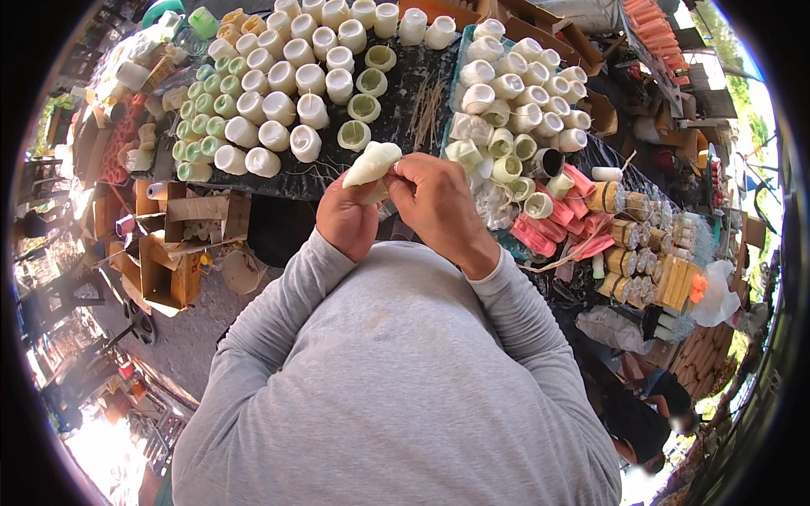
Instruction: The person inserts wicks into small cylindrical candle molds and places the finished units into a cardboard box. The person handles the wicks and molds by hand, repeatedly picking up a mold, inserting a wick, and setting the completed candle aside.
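Observation:
Between my two hands, just in front of my chest, is a pale cream, wax-like piece (372, 164) with an uneven, folded shape. My left hand (348, 221) wraps round it from below. The right hand (440, 202) pinches its right side with thumb and forefinger; whether a thin strand is caught there is too small to tell. Beyond my hands, rows of white, cup-shaped wax pieces (279, 107) stand on a black-covered table (390, 126). Closest to the held piece is a hollow greenish cup (353, 135). Thin straw-coloured strands (429, 105) lie on the table.
A teal-edged tray (456, 93) at the right holds more pale cups. Beside it lie pink bundles (548, 223) and stacked yellowish bundles (629, 244). Cardboard boxes (173, 270) stand below the table at the left. Another person (645, 422) is partly visible at lower right.

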The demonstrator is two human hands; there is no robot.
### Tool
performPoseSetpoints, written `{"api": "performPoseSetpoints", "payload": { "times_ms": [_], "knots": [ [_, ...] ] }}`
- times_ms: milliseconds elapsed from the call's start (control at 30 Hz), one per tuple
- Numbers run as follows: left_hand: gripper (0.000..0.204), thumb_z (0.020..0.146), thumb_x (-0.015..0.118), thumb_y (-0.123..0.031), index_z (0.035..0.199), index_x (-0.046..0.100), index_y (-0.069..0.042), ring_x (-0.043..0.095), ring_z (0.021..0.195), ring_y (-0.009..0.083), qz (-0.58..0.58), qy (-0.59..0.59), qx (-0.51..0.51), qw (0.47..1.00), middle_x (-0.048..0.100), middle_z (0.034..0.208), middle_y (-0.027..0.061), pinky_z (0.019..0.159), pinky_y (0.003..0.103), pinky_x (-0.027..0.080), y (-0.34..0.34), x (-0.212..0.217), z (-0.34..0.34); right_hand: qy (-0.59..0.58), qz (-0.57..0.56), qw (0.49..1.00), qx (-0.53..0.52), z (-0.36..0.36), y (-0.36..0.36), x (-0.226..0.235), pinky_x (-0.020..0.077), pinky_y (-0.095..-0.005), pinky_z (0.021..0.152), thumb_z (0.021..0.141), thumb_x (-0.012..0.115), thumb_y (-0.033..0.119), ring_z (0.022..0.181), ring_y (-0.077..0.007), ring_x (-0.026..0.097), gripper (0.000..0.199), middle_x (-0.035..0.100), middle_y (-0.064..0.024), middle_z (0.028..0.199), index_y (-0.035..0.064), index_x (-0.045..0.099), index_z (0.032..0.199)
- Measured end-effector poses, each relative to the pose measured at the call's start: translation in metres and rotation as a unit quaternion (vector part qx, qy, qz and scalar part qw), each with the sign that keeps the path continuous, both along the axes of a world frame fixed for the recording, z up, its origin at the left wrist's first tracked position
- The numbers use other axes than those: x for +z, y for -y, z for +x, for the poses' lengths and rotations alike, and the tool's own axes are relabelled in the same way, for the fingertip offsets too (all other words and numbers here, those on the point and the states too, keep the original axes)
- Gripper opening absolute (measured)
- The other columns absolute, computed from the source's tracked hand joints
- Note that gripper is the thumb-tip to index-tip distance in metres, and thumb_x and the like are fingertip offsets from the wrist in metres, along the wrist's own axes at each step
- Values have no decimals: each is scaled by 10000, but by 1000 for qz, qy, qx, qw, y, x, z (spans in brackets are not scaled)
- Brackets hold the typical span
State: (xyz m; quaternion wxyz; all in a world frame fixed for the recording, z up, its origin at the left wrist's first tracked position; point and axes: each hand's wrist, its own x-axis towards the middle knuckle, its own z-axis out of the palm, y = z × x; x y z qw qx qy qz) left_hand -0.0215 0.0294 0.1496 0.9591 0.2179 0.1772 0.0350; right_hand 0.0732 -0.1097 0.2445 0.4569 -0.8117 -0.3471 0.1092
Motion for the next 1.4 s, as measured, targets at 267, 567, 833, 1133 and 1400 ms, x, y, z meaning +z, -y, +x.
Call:
{"api": "performPoseSetpoints", "payload": {
  "times_ms": [267,567,833,1133,1400],
  "knots": [
    [354,1017,648,-48,1363,660,26,673,1232,215,63,-18,21,998,728,1325,103,1113,363,475,5,-7,-2,49,-22,999,3,-3,-1,-18,518,-475,658,904,681,41,756,-405,696,95,690,-217,838,-48,682,874],
    [323,1070,577,-74,1367,660,21,683,1186,201,54,-118,7,992,723,1294,92,1067,341,514,8,-5,-4,170,-74,982,23,-18,-14,-55,570,-488,621,870,699,104,701,-395,692,167,660,-210,819,-10,581,903],
    [299,1053,601,-104,1326,672,-6,726,1059,205,77,-166,-34,982,739,1233,94,935,381,585,5,8,-3,182,-101,976,62,-11,-3,-66,577,-428,620,900,671,106,723,-357,696,187,635,-227,869,-30,552,947],
    [242,1047,599,-118,1256,683,-29,748,1008,225,115,-192,-22,974,747,1176,107,830,403,635,-1,15,-1,121,-77,989,42,-14,-2,-66,575,-481,675,918,678,63,797,-415,691,162,643,-230,913,-26,557,978],
    [290,1079,552,-103,1319,667,10,720,1099,229,123,-127,-5,984,733,1242,123,937,379,591,-7,7,2,7,31,999,20,-10,2,-45,553,-477,737,933,703,39,848,-410,708,132,714,-215,958,-58,673,1018]
  ]
}}
